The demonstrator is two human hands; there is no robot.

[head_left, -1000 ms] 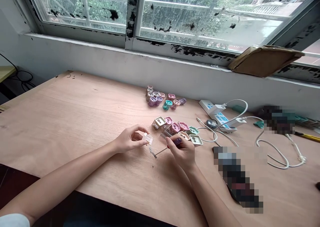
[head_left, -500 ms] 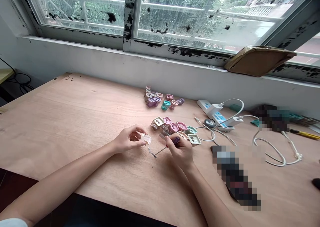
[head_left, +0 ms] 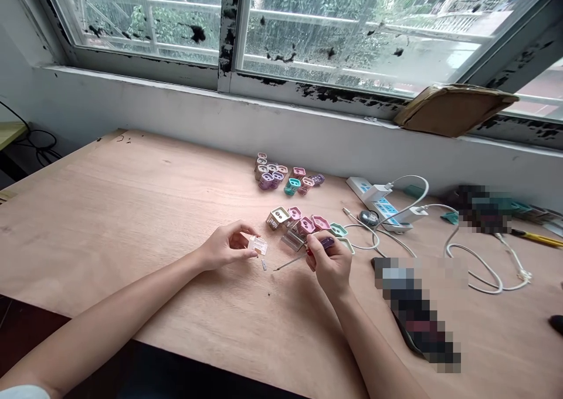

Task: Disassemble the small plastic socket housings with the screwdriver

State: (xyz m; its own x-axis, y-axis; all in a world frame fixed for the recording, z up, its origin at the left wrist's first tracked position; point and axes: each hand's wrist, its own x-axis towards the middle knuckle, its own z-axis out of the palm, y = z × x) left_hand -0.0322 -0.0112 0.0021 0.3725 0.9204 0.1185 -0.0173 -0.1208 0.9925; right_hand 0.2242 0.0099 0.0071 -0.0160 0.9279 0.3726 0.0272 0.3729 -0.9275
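Note:
My left hand (head_left: 231,247) pinches a small pale, see-through pencil sharpener body (head_left: 257,245) between thumb and fingers, just above the table. Just below it lies a small flat metal blade (head_left: 264,264). A screwdriver (head_left: 326,243) with a dark purple handle is gripped in my right hand (head_left: 329,264). Its thin shaft points left, and the tip is right of the blade, apart from it. Nearer to me lies a tiny screw-like piece (head_left: 269,294). A clear container (head_left: 294,240) sits behind the shaft, beside several two-hole pencil sharpeners (head_left: 307,225), partly hidden by my right hand.
Farther back stands another cluster of coloured sharpeners (head_left: 277,178). On the right are a power strip (head_left: 387,210) with plugs, looping white cables (head_left: 477,276), a blurred dark object (head_left: 416,314) and a yellow cutter (head_left: 536,237). Cardboard (head_left: 457,108) leans at the window.
My right hand and screwdriver have moved slightly right, uncovering more of the clear container. The metal piece earlier at the screwdriver tip no longer shows there. My left hand stays in place.

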